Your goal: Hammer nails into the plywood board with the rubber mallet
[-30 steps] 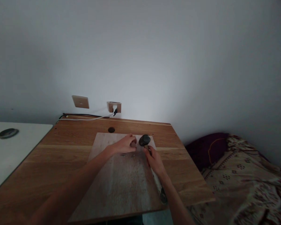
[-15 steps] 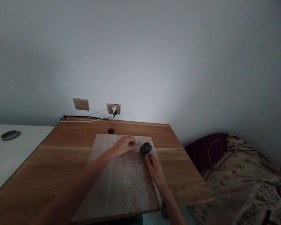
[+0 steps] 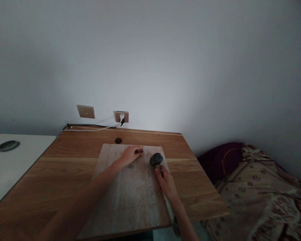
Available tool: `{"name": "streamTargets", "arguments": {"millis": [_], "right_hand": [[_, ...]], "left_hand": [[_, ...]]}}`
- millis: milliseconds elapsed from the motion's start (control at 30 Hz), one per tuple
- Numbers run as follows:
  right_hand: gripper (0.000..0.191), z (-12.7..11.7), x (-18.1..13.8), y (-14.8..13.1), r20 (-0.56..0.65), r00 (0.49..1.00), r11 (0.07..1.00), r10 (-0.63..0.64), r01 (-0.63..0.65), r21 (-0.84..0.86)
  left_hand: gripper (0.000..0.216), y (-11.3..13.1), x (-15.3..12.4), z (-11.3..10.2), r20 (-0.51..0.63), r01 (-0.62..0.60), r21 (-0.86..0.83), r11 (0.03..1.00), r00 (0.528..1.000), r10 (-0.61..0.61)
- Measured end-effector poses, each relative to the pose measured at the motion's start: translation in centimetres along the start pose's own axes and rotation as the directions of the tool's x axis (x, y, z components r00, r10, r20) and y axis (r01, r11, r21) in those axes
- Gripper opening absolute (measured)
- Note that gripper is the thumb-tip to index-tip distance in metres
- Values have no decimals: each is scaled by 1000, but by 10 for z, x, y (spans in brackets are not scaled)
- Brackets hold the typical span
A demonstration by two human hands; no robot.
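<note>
My right hand (image 3: pixel 167 182) is wrapped around the handle of a mallet (image 3: pixel 156 159), close below its dark, rounded head. The pale handle runs back under my forearm past the board's near edge. My left hand (image 3: pixel 132 154) is over the far part of a pale, worn board (image 3: pixel 132 197), its fingers curled in a pinch to the left of the mallet head. What it pinches, if anything, is too small to make out. Just below that hand lie a few small, shiny metal pieces (image 3: pixel 131 165), possibly nails.
The board rests on a wooden table (image 3: pixel 195 187) against a wall. A round hole (image 3: pixel 118 140) is cut beyond the board. Cables (image 3: pixel 97 129) run to a wall socket (image 3: pixel 121 116). A dark oval dish (image 3: pixel 9 145) sits on a white surface at left; patterned bedding (image 3: pixel 251 201) lies at right.
My left hand has shifted slightly left and down, its fingers curled more downward. The small metal pieces below it show more clearly. My right hand and the mallet have hardly moved.
</note>
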State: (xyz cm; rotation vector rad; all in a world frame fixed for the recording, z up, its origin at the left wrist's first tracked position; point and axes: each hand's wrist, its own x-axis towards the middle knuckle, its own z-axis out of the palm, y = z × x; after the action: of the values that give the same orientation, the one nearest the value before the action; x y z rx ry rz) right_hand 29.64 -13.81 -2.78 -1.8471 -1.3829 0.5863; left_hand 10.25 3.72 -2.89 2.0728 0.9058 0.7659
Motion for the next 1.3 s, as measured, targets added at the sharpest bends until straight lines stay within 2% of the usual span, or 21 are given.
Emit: {"name": "streamTargets", "arguments": {"millis": [400,600,933,1100,1300], "right_hand": [[46,-3,0,-1,6,1000,1000,11,-10,-15],[48,-3,1,1,42,999,999,32,-31,-14],[43,-3,3,-1,30,999,999,9,-8,-42],[45,1,11,-18,98,995,999,32,-34,10],[38,4,31,-53,181,982,993,47,-65,96]], "left_hand": [[10,-2,2,4,-8,2,-1,1000,1000,-2],[15,-4,1,3,7,-37,111,993,999,36],[19,-3,-3,8,33,-99,164,982,995,94],[21,-7,-2,9,19,-72,142,987,997,70],[38,-8,-4,10,-4,-37,56,998,999,37]]}}
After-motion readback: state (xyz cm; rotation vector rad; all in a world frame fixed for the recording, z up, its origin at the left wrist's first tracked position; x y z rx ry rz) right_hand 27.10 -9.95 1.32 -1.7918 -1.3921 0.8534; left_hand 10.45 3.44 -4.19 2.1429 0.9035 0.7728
